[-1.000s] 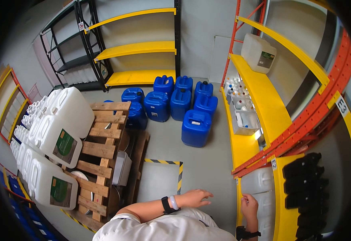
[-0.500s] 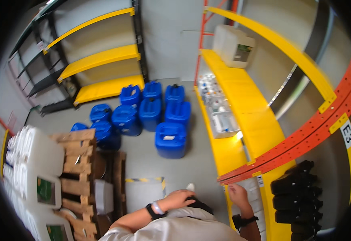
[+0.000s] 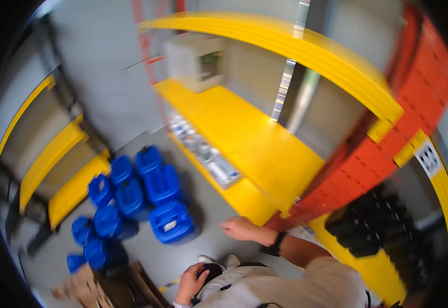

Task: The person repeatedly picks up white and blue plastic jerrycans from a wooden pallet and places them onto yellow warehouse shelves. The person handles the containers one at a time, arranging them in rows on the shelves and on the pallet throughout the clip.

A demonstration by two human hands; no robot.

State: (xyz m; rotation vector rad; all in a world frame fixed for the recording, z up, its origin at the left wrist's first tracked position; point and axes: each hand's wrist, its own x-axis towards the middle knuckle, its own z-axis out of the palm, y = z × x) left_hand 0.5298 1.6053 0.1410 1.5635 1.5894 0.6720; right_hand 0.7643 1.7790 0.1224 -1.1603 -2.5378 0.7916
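Note:
My left hand is low in front of my body, beside the dark cloth of my trousers. Its fingers are apart and it holds nothing. My right hand reaches forward with curled fingers and nothing visible in it. It appears between the nearest blue jerrycan and the yellow lower shelf, and I see no contact with either. Several more blue jerrycans stand grouped on the floor to the left.
An orange rack upright stands close on my right, with black moulded items beyond it. The yellow upper shelf bears a white jerrycan. Bottles in a clear bin sit below. A wooden pallet stands lower left.
My view has swung right, so the racks and jerrycans sit further left. My right hand has come forward from beside the rack. The stacked white jerrycans at left are out of view.

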